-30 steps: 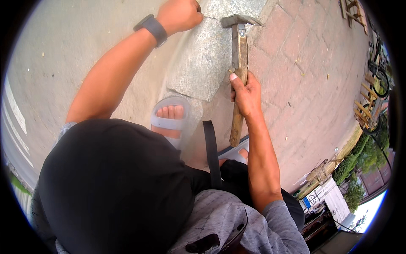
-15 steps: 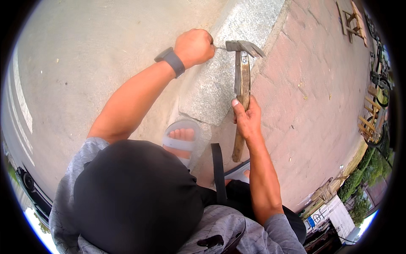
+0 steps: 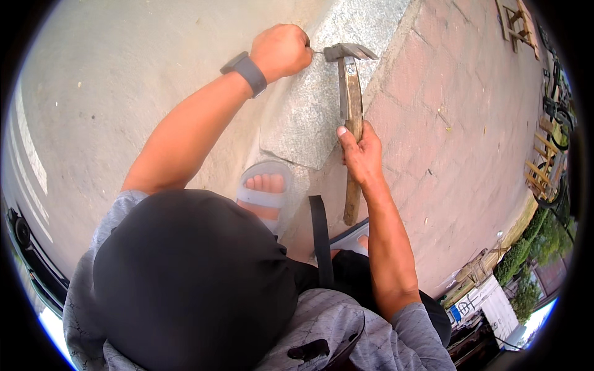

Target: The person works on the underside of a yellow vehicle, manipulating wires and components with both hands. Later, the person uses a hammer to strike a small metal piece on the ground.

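My right hand [image 3: 362, 151] is closed around the wooden handle of a claw hammer [image 3: 352, 83], with the thumb along the grip. The handle runs below the fist, and the metal head points left with its claw to the right. My left hand [image 3: 281, 51], a dark watch on its wrist, is closed in a fist left of the hammer head. A thin metal nail [image 3: 318, 52] sticks out of that fist toward the hammer's striking face, at or very near touching it. Most of the nail is hidden by my fingers. Below the hammer head lies a pale stone curb [image 3: 303, 117].
My sandalled left foot [image 3: 265, 185] stands beside the curb. Reddish paving [image 3: 427, 142] spreads to the right, grey road [image 3: 130, 80] to the left. Wooden furniture [image 3: 523, 28] and bicycles stand along the far right. A black strap [image 3: 320, 241] hangs before my lap.
The whole picture has shifted slightly upward as the view moved. Both hands, the nail and the hammer keep nearly the same placing relative to each other and the curb.
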The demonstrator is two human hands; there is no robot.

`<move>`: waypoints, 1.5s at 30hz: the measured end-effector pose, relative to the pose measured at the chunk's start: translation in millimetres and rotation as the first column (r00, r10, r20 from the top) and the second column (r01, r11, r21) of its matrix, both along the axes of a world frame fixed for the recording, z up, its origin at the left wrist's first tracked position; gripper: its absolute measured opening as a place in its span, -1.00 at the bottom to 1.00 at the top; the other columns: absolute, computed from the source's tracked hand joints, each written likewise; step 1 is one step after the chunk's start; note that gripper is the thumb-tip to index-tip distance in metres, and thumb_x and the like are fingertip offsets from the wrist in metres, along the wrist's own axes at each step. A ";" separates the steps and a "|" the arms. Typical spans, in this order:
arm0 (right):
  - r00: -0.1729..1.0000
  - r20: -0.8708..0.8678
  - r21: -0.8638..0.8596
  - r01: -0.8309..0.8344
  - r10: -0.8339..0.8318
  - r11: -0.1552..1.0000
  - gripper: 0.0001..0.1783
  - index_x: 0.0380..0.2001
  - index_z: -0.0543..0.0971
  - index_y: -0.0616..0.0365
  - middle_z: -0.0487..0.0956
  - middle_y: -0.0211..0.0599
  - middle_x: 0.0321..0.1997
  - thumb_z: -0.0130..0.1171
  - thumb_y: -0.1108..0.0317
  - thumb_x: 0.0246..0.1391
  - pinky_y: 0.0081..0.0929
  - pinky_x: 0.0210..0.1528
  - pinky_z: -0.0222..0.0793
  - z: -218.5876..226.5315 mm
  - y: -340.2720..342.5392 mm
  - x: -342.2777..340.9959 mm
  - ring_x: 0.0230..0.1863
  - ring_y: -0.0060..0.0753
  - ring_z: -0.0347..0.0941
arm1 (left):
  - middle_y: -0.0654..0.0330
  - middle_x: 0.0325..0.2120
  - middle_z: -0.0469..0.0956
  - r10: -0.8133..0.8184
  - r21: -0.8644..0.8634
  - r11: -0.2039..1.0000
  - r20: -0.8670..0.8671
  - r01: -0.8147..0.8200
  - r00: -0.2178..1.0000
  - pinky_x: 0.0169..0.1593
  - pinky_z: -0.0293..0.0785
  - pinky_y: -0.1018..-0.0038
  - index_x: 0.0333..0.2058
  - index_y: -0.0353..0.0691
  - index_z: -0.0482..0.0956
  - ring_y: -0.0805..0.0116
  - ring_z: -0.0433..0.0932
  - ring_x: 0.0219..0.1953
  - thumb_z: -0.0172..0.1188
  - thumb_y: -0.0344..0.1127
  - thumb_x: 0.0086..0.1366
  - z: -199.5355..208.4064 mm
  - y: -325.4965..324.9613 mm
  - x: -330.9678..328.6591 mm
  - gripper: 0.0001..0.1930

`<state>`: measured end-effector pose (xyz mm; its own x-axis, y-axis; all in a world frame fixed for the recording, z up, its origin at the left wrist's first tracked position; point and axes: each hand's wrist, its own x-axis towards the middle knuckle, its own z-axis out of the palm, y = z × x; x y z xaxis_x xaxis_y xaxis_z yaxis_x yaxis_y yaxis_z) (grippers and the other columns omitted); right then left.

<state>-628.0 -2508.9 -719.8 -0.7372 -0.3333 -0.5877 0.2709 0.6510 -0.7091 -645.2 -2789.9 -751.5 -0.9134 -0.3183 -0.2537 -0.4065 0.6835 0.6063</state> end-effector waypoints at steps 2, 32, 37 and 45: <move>1.000 -0.022 -0.009 -0.004 0.004 1.000 -0.69 -0.22 0.53 0.29 0.55 -0.28 -0.44 0.32 0.23 0.23 -0.40 -0.26 0.43 -3.6 1.6 -0.5 -0.38 -0.49 0.41 | -0.06 -0.48 0.67 0.013 0.012 1.000 -0.025 -0.013 1.000 -0.25 0.57 0.08 -0.49 -0.21 0.73 -0.12 0.64 -0.38 0.19 -0.27 0.06 -0.7 0.0 0.2 -0.81; 0.998 -0.058 -0.056 0.013 -0.016 0.998 -0.69 -0.22 0.53 0.29 0.51 -0.32 -0.46 0.31 0.22 0.24 -0.41 -0.28 0.41 2.6 -0.3 11.7 -0.40 -0.51 0.37 | -0.07 -0.35 0.71 -0.022 -0.035 0.999 0.072 0.024 0.997 -0.11 0.59 0.10 -0.28 -0.17 0.80 -0.12 0.68 -0.25 0.23 -0.17 0.19 7.1 1.3 -5.6 -0.73; 0.994 0.021 -0.087 0.108 -0.107 0.990 -0.71 -0.22 0.53 0.28 0.52 -0.35 -0.43 0.30 0.24 0.25 -0.42 -0.27 0.41 4.8 -2.0 9.7 -0.38 -0.54 0.37 | -0.06 -0.35 0.72 -0.030 -0.044 0.998 0.079 0.033 0.996 -0.11 0.60 0.11 -0.28 -0.16 0.81 -0.10 0.68 -0.25 0.23 -0.15 0.18 6.8 1.9 -5.1 -0.72; 0.998 -0.013 -0.071 0.065 -0.067 0.995 -0.72 -0.23 0.53 0.27 0.55 -0.34 -0.42 0.30 0.24 0.27 -0.45 -0.25 0.42 4.4 1.5 6.6 -0.35 -0.54 0.41 | -0.07 -0.35 0.72 -0.042 -0.072 0.996 0.077 0.048 0.996 -0.11 0.60 0.11 -0.29 -0.16 0.81 -0.11 0.69 -0.25 0.24 -0.16 0.18 6.1 3.7 -3.7 -0.73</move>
